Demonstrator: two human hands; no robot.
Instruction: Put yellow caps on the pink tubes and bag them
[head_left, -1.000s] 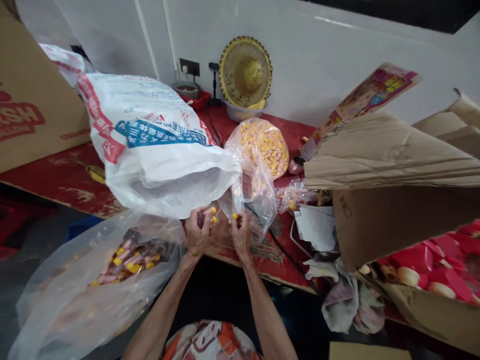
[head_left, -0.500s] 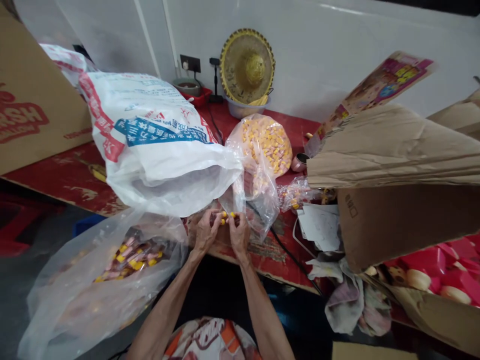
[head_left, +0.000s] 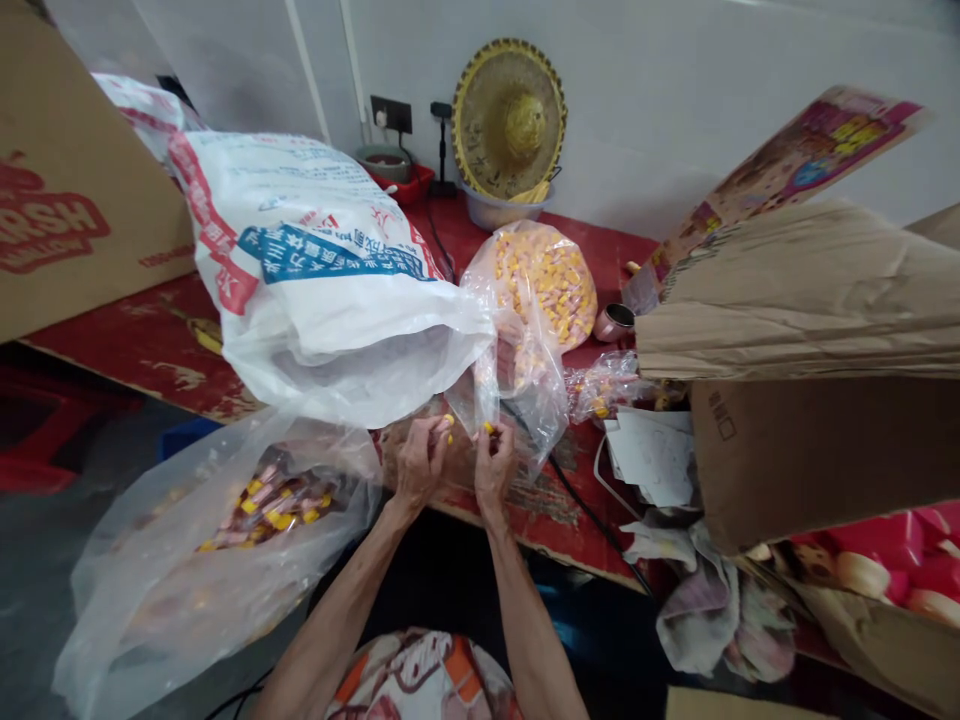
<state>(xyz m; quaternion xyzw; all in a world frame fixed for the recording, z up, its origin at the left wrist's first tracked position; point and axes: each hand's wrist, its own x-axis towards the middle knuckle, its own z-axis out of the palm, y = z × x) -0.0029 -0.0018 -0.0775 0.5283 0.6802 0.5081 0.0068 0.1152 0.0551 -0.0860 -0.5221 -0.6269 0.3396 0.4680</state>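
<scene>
Over the front edge of the worn red table (head_left: 525, 512), my left hand (head_left: 420, 462) is closed on small yellow-and-pink pieces (head_left: 448, 422) that stick out at its fingertips. A little to the right, my right hand (head_left: 495, 466) pinches a similar small yellow-and-pink piece (head_left: 488, 428). The hands are apart from each other. Left of them lies an open clear plastic bag (head_left: 180, 590) with many yellow, pink and dark pieces inside. Behind the hands, the mouth of a big white woven sack (head_left: 352, 340) gapes towards me. The exact kind of the pieces is too small to tell.
A full clear bag of yellow-and-pink pieces (head_left: 544, 280) stands further back, near a straw hat (head_left: 510, 120) and a metal cup (head_left: 615, 322). Cardboard boxes (head_left: 810, 460) crowd the right; another carton (head_left: 82, 220) is at far left. A black cable (head_left: 592, 515) crosses the table edge.
The hands have drawn apart, where before they were close together over the pieces. The whole view has shifted slightly; the bags and sack look unchanged.
</scene>
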